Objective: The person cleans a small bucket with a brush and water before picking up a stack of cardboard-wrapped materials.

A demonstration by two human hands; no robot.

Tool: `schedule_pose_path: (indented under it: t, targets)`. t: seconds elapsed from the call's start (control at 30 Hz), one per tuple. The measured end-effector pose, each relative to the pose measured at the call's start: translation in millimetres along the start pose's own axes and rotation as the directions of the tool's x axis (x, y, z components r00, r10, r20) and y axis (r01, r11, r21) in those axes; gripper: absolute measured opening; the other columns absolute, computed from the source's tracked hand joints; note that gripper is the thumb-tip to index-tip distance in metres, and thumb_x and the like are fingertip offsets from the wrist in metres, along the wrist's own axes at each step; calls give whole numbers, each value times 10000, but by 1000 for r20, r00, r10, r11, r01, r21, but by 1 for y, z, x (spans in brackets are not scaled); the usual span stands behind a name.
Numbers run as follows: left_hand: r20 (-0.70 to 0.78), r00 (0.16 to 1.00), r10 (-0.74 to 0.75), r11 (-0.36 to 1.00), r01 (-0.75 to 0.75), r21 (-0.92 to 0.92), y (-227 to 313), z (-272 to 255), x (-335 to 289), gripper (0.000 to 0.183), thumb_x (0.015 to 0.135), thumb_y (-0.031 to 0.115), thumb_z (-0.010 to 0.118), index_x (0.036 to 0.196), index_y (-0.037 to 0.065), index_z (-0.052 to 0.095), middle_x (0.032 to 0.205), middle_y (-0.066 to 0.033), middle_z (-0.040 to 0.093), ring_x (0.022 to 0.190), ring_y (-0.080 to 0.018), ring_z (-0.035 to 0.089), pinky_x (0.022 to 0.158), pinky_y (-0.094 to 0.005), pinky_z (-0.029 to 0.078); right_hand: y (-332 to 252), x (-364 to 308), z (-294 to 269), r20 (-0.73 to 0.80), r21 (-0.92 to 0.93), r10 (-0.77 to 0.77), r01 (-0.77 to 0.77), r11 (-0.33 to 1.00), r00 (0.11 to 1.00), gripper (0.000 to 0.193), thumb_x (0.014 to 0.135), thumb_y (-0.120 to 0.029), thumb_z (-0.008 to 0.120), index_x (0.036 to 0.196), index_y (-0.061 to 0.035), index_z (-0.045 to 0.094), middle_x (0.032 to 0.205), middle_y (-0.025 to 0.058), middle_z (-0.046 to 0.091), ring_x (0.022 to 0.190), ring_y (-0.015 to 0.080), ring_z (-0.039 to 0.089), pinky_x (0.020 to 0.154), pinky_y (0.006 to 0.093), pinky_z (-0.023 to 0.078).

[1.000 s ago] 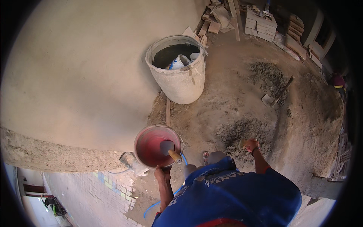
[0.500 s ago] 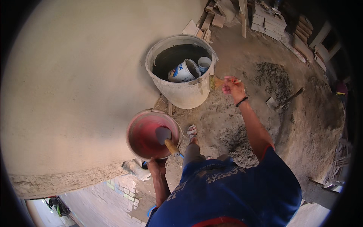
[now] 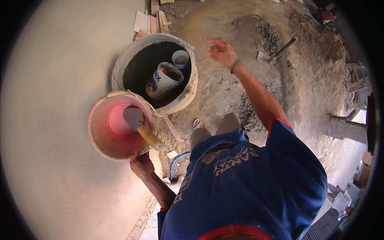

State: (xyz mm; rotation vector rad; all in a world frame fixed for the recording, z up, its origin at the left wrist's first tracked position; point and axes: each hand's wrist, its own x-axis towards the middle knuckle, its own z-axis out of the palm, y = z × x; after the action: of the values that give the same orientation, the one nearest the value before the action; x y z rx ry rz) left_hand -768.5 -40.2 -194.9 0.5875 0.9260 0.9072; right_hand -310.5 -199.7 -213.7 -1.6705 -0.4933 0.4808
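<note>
My left hand grips a red-lined bucket by the near side of its rim, holding it tilted with the mouth toward me. Inside lies a trowel; its metal blade is down in the bucket and its wooden handle sticks out over the rim. My right hand is in the air to the right of a large pale tub, fingers apart, with nothing visible in it. Dark liquid fills part of the tub. A white paint can leans in it, a small red bit showing inside, beside a grey cup.
A smooth plastered wall runs along the left. A hoe lies on the dirt floor beside rough mortar at the right. Tile pieces stand behind the tub. A blue hose curves near my left arm.
The brush has left my right hand and no longer shows as a whole. That hand has opened and moved up and left. My view has turned, and the bucket is nearer the tub.
</note>
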Motion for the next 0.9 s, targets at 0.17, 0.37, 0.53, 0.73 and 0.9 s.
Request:
schedule_pose_path:
  t: [0.17, 0.37, 0.53, 0.73, 0.9]
  targets:
    - [41, 998, -42, 999, 42, 6, -5, 59, 62, 326, 775, 73, 563, 1088, -1, 515, 1112, -141, 600, 1032, -287, 587, 934, -447, 476, 143, -76, -122, -249, -295, 339, -404, 866, 907, 312, 834, -174, 608, 1125, -61, 606, 739, 118, 665, 603, 167, 641, 555, 315, 501]
    - [100, 994, -34, 993, 45, -110, -56, 162, 128, 349, 772, 77, 596, 1084, -34, 489, 1078, -160, 604, 1014, -306, 602, 874, -453, 534, 372, -256, -230, -425, 19, 837, -921, 389, 344, 202, 805, -259, 537, 805, -146, 705, 685, 61, 680, 581, 180, 660, 489, 410, 528]
    - [106, 994, -30, 986, 47, -162, -126, 261, 164, 266, 792, 80, 567, 1022, -41, 510, 1073, -181, 617, 972, -335, 624, 863, -458, 537, 436, -317, -275, -319, 441, 945, -894, 83, -70, 280, 864, -299, 492, 783, -79, 645, 626, 96, 616, 507, 221, 603, 434, 412, 495]
    - [168, 981, -95, 988, 114, -109, -187, 367, 203, 251, 812, 104, 536, 1028, -20, 504, 1090, -161, 595, 1004, -320, 602, 884, -470, 516, 421, -141, -343, -462, 416, 872, -828, 375, 163, 410, 909, -378, 469, 767, -14, 594, 557, 134, 552, 440, 274, 554, 368, 397, 437]
    - [127, 986, -108, 993, 113, -27, -211, 427, 209, 164, 813, 94, 552, 950, 16, 506, 1018, -128, 599, 939, -288, 605, 798, -426, 518, 320, 74, -385, -650, -420, 416, -757, 500, 635, 376, 751, -337, 560, 791, 23, 662, 836, 239, 649, 818, 394, 634, 717, 450, 483]
